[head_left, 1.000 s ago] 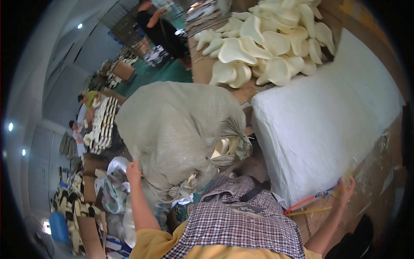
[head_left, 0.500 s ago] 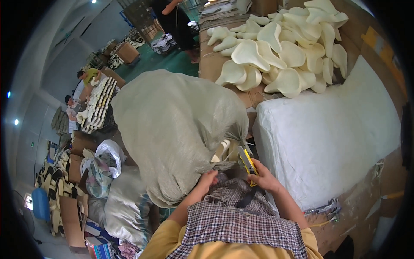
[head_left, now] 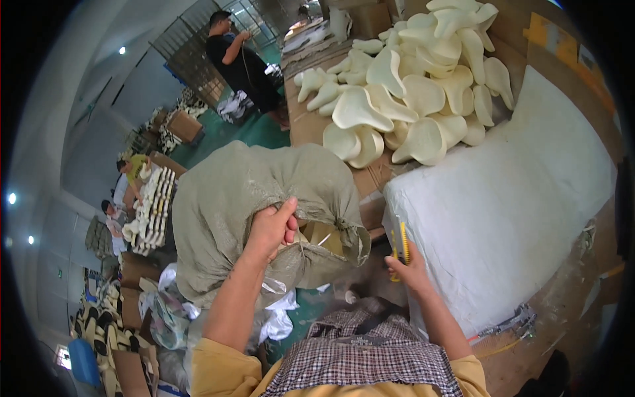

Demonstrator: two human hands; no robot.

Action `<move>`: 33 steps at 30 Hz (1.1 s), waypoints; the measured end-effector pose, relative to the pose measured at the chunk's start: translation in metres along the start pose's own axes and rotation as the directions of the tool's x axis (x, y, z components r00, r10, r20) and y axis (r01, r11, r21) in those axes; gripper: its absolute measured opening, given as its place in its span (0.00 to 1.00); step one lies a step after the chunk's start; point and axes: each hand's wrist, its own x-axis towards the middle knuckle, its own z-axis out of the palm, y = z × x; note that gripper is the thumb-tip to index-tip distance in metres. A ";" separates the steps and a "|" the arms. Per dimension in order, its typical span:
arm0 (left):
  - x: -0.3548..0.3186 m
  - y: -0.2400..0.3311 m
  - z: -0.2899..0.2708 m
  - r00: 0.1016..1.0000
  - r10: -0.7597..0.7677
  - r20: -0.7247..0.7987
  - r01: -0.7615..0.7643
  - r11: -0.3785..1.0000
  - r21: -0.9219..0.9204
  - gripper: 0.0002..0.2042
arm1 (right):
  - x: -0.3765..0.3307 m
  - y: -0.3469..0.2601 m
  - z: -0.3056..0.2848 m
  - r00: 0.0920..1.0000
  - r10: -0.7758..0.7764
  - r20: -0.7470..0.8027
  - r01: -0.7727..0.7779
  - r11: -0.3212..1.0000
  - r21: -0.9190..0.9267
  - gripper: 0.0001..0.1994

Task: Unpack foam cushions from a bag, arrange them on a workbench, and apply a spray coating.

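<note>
A large grey-green woven sack [head_left: 218, 205] stands in front of me, tied in a knot at its right side. My left hand [head_left: 272, 228] is closed on the sack's cloth at the edge of an opening. Through that gap show some pale yellowish pieces [head_left: 322, 237], partly hidden by the fabric. My right hand [head_left: 411, 266] grips a yellow box cutter [head_left: 401, 243], pointing upward, to the right of the sack and beside a big white wrapped bundle [head_left: 476, 231]. The cutter is apart from the sack.
Cream saddle-shaped foam pieces [head_left: 423, 92] lie heaped on the cardboard-covered table at the far right. A metal tool [head_left: 509, 324] rests by the bundle's near edge. Boxes and plastic bags [head_left: 165, 317] crowd the left floor. A person in black [head_left: 241, 63] stands beyond; two others work at a rack [head_left: 152, 208].
My left hand has moved up and forward onto the sack's opening, and the sack has sunk lower and pulled back from me. My right hand has shifted slightly right with the cutter, away from the sack.
</note>
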 end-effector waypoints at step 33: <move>0.241 0.090 -0.030 0.990 -0.100 0.101 0.047 0.900 0.434 0.19 | 0.241 -0.049 -0.027 0.993 0.069 -0.093 -0.091 0.964 -0.248 0.20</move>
